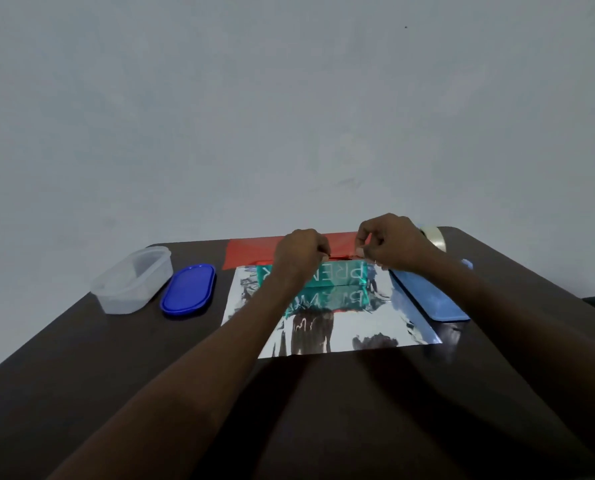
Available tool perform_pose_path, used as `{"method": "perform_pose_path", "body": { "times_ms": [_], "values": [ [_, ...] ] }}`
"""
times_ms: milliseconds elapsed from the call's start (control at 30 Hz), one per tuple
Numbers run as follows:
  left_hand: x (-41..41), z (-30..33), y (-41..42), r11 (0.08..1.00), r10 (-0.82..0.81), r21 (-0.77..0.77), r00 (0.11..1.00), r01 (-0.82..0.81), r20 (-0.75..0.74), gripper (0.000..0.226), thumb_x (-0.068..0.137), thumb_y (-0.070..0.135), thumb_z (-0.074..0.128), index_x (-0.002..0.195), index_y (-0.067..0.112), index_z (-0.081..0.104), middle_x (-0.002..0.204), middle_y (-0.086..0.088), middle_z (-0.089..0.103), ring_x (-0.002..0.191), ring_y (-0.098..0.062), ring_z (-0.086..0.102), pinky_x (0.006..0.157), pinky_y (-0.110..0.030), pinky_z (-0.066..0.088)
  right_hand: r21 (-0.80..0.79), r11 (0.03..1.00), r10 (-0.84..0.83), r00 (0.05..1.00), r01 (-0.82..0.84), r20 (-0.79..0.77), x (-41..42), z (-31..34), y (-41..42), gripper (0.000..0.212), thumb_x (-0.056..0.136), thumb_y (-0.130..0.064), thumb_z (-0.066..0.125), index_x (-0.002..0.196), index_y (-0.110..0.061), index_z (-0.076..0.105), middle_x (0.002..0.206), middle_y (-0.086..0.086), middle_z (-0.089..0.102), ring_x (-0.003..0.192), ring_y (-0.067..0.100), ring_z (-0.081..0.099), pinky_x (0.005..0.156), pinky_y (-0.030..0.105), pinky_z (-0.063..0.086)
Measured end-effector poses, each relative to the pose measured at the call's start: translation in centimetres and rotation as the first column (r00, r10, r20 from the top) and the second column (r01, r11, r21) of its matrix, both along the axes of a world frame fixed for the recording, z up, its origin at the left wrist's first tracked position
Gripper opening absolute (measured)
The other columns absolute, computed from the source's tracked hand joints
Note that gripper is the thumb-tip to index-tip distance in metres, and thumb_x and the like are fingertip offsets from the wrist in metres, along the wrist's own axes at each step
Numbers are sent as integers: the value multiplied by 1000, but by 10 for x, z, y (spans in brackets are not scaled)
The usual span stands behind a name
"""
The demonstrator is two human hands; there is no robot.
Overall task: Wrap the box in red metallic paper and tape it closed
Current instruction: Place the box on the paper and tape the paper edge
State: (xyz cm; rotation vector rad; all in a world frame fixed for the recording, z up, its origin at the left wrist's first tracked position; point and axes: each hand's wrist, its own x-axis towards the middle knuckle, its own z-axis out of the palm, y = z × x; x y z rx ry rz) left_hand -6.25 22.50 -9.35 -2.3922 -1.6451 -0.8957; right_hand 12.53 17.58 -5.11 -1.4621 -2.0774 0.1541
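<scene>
A teal box (pixel 346 276) with white letters lies on a sheet of metallic paper (pixel 354 332), silver side up and mirroring the box. The paper's far part (pixel 251 252) shows its red side, folded up over the box's far edge. My left hand (pixel 301 252) and my right hand (pixel 389 242) sit close together over the box's top far edge, fingers curled. Each pinches the red paper edge there. A roll of clear tape (pixel 435 235) lies just behind my right hand.
A clear plastic container (pixel 133 280) and its blue oval lid (pixel 188 289) sit on the dark table (pixel 81 375) at the left. A blue flat lid or tray (pixel 434 301) lies under my right forearm beside the paper. A pale wall stands behind.
</scene>
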Motion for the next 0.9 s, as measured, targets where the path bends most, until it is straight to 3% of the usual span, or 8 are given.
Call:
{"method": "perform_pose_path", "body": {
  "times_ms": [167, 433, 567, 733, 900],
  "values": [
    [-5, -3, -1, 999, -33, 35, 998, 31, 59, 12, 86, 18, 69, 90, 24, 79, 87, 5, 74, 80, -14, 64, 73, -27, 49, 47, 998, 27, 984, -36, 178, -19, -9, 29, 19, 77, -3, 64, 83, -18, 74, 57, -15, 51, 65, 15, 56, 73, 31, 52],
    [-9, -8, 4, 997, -58, 61, 997, 55, 51, 11, 84, 16, 71, 87, 24, 78, 88, 7, 71, 83, -15, 65, 74, -30, 52, 95, 995, 22, 980, -41, 196, -21, -24, 49, 14, 78, -6, 70, 84, -19, 71, 60, -17, 48, 67, 20, 55, 65, 28, 42],
    [-10, -10, 8, 996, -76, 56, 996, 74, 44, 10, 83, 16, 72, 86, 24, 77, 86, 7, 70, 82, -15, 63, 75, -33, 52, 129, 991, -14, 971, -17, 237, -21, -34, 58, 18, 80, -14, 73, 93, -20, 62, 77, -4, 57, 71, 23, 51, 63, 30, 40],
    [-13, -10, 12, 993, -108, 42, 994, 108, 18, 9, 86, 17, 72, 90, 22, 78, 88, 5, 69, 82, -15, 61, 74, -32, 50, 198, 980, -106, 900, 22, 423, -14, -34, 60, 17, 90, -27, 66, 100, -16, 57, 78, 1, 52, 78, 28, 57, 63, 31, 37],
    [-16, -8, 14, 990, -139, 34, 990, 138, 17, 10, 86, 15, 72, 90, 22, 78, 87, 5, 69, 79, -13, 59, 72, -28, 48, 269, 963, -182, 813, 32, 553, -6, -33, 57, 28, 91, -38, 64, 104, -17, 52, 76, -1, 48, 71, 22, 48, 64, 30, 33]
  ]
}}
